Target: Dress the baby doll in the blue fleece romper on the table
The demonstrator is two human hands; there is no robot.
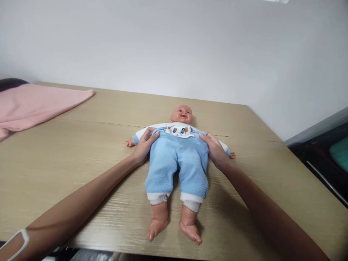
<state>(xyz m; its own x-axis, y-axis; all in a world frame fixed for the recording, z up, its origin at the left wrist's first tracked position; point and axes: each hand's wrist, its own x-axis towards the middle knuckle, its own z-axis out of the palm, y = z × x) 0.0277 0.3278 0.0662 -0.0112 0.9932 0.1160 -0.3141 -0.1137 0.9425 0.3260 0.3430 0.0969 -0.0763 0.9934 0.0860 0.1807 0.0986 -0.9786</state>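
Note:
A baby doll [181, 114] lies on its back on the wooden table [108, 134], head toward the wall and bare feet toward me. It wears a white top with an animal face [179, 131] on the chest and light blue fleece pants [178, 156] with white cuffs. My left hand [146, 144] pinches the waistband of the pants on the left side, thumb on top. On the right side, my right hand [213, 148] grips the waistband in the same way. The doll's arms stretch outward beyond my hands.
A pink cloth [40, 103] lies at the table's far left, with a dark object [12, 83] behind it. A white wall rises behind the table. Dark items and a green one [339, 154] stand beyond the right edge.

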